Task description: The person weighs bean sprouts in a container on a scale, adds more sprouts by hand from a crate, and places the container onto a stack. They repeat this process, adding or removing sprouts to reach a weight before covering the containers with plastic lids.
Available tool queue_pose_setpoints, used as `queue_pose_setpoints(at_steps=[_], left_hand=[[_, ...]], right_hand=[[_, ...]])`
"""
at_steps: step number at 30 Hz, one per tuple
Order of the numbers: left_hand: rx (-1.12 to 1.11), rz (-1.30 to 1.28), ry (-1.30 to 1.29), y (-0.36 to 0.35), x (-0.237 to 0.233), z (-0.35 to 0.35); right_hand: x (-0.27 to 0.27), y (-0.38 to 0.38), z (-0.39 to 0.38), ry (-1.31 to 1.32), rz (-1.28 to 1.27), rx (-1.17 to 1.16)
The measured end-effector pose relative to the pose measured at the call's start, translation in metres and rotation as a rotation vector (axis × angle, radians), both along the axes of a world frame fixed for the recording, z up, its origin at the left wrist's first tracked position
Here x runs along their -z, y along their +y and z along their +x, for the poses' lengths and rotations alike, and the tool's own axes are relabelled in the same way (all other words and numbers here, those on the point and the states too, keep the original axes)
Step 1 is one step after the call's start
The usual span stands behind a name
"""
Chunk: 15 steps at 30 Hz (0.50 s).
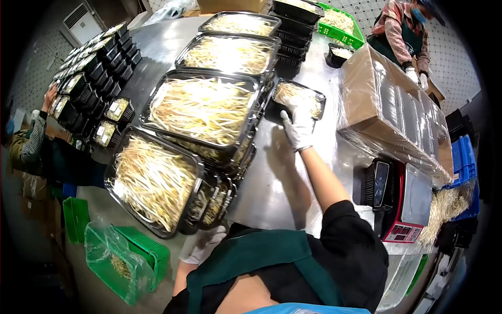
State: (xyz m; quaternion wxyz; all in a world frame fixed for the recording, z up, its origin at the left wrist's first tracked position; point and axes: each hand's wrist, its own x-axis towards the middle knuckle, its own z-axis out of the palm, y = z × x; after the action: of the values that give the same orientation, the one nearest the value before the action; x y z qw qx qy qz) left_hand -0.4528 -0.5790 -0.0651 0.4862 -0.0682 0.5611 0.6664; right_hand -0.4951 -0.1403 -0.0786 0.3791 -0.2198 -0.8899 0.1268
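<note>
My right hand (299,130), in a white glove, is at the near edge of a small black tray of bean sprouts (297,95) on the steel table. Its thumb lies along the tray's near side; the fingers reach over the rim and blend with the pale sprouts. My left hand (204,245), also gloved, is low beside the table's near edge, just below the stacked large trays. Its fingers extend loosely and nothing shows in them. Large black trays of bean sprouts (201,110) stand in overlapping stacks to the left, the nearest tray (154,183) tilted.
A plastic-wrapped carton of stacked trays (366,99) and a red scale (410,209) stand at right. Small packed trays (97,68) are piled at far left near a person's hand (49,98). Another person (402,36) works behind the carton. Green crates (141,251) sit on the floor.
</note>
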Motion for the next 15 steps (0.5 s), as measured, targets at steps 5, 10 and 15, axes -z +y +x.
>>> queue_pose_setpoints(at_steps=[5, 10, 15], left_hand=[[-0.116, 0.184, 0.082, -0.002, 0.014, -0.073], [-0.159, 0.266, 0.024, 0.013, 0.040, -0.103], [-0.117, 0.240, 0.004, 0.009, 0.055, -0.126]], right_hand=[[0.033, -0.017, -0.086, 0.106, -1.059, -0.096], [0.096, 0.006, -0.149, 0.311, -1.091, 0.148], [0.113, 0.015, -0.162, 0.175, -0.896, 0.219]])
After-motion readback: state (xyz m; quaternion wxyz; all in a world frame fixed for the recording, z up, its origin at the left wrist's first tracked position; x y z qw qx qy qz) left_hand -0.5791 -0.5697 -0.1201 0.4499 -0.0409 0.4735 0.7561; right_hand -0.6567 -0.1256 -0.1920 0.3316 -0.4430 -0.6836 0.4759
